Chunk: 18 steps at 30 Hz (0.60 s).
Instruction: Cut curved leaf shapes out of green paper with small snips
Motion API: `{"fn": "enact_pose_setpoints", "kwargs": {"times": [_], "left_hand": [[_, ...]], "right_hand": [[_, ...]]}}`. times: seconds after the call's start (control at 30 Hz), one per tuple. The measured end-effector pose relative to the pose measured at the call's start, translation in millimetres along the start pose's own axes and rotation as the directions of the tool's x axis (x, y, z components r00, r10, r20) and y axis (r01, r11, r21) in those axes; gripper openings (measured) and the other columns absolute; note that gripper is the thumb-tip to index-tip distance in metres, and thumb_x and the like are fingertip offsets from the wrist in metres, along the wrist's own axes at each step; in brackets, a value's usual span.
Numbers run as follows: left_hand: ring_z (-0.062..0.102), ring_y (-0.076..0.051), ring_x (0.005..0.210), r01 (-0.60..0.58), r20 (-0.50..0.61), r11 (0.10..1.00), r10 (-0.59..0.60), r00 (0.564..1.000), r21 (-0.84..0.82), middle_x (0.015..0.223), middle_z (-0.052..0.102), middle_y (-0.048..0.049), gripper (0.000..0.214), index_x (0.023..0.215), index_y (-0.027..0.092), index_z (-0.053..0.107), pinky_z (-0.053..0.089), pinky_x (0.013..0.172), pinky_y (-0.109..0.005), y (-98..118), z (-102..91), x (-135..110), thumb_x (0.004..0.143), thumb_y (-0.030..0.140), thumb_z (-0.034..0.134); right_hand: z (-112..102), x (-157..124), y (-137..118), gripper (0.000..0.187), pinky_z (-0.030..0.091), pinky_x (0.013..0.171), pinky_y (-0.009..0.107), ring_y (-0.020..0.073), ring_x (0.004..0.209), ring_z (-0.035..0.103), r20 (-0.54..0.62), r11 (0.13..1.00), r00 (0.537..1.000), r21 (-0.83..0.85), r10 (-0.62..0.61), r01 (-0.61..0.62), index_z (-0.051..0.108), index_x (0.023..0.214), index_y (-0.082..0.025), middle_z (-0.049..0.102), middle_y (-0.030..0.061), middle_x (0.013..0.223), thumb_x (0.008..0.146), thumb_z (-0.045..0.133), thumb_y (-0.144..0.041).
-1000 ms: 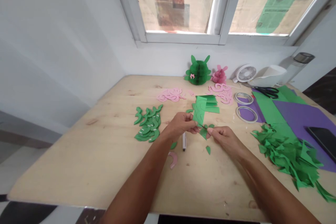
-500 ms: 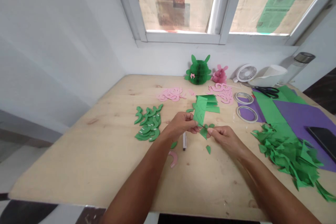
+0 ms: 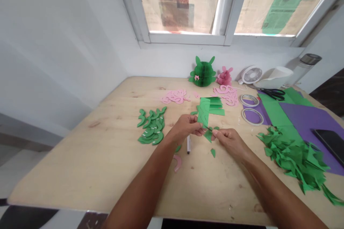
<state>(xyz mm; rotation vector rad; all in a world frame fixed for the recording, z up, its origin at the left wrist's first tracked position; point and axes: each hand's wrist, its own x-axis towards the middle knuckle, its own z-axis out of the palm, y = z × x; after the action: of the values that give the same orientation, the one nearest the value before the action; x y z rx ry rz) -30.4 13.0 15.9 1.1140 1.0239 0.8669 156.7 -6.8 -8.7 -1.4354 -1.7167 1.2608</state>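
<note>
Over the middle of the wooden table [image 3: 80, 171], my left hand [image 3: 185, 127] pinches the lower edge of a folded green paper strip [image 3: 204, 111] that stands up from it. My right hand [image 3: 228, 139] is closed too, pinching a small green paper piece [image 3: 208, 135] at the strip's bottom end. Both sets of fingertips nearly meet there. A small green leaf-shaped scrap [image 3: 213, 152], a white marker [image 3: 188, 144] and a pink curved cut-out [image 3: 177, 162] lie on the table just below my hands.
A pile of green curved cut-outs [image 3: 152, 128] lies left. Pink cut-outs [image 3: 176, 96] and stacked green strips [image 3: 216, 105] lie behind. Green scraps [image 3: 295, 155], green and purple sheets [image 3: 309, 118], tape rolls [image 3: 252, 116], scissors [image 3: 274, 93], a phone [image 3: 331, 141], a fan [image 3: 252, 75] and paper figures [image 3: 204, 72] sit right and back.
Almost nothing differs: both hands keep their pinch on the green paper, with only a slight shift of the strip and fingers.
</note>
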Motion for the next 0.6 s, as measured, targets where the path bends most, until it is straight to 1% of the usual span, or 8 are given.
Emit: {"fn": "enact_pose_setpoints", "kwargs": {"times": [0.2, 0.4, 0.6], "left_hand": [[0.062, -0.013, 0.057, -0.002, -0.016, 1.0, 0.001, 1.0, -0.014, 0.063, 0.068, -0.0062, 0.01, 0.066, 0.011, 0.064, 0.05, 0.059, -0.024, -2.9, 0.6, 2.0, 0.065, 0.021, 0.064], [0.063, -0.014, 0.059, 0.006, -0.011, 1.0, -0.006, 1.0, -0.023, 0.065, 0.069, -0.0074, 0.011, 0.068, 0.011, 0.064, 0.051, 0.061, -0.026, -6.3, -0.1, 4.6, 0.064, 0.021, 0.064], [0.063, -0.014, 0.057, 0.001, -0.018, 0.999, -0.002, 1.0, -0.035, 0.062, 0.067, -0.0064, 0.012, 0.067, 0.012, 0.063, 0.052, 0.06, -0.026, -6.9, 1.0, 4.9, 0.064, 0.023, 0.065]], "right_hand": [[0.1, -0.5, -2.4, 0.047, 0.013, 0.041, 0.023, 0.0078, 0.042, 0.018, -0.005, 1.0, 1.0, 0.02, 0.012, -0.011, 0.062, 0.063, -0.014, 0.02, -0.0068, 0.044, 0.079, 0.045, -0.055], [0.0, -0.3, -3.9, 0.047, 0.013, 0.041, 0.023, 0.0076, 0.041, 0.018, -0.003, 0.999, 1.0, 0.041, 0.016, -0.016, 0.062, 0.063, -0.014, 0.02, -0.0074, 0.044, 0.079, 0.046, -0.055], [-0.1, -1.5, -6.6, 0.048, 0.013, 0.04, 0.023, 0.0072, 0.041, 0.018, -0.016, 0.999, 1.0, 0.048, 0.016, -0.016, 0.062, 0.063, -0.014, 0.021, -0.0073, 0.043, 0.078, 0.046, -0.056]]}}
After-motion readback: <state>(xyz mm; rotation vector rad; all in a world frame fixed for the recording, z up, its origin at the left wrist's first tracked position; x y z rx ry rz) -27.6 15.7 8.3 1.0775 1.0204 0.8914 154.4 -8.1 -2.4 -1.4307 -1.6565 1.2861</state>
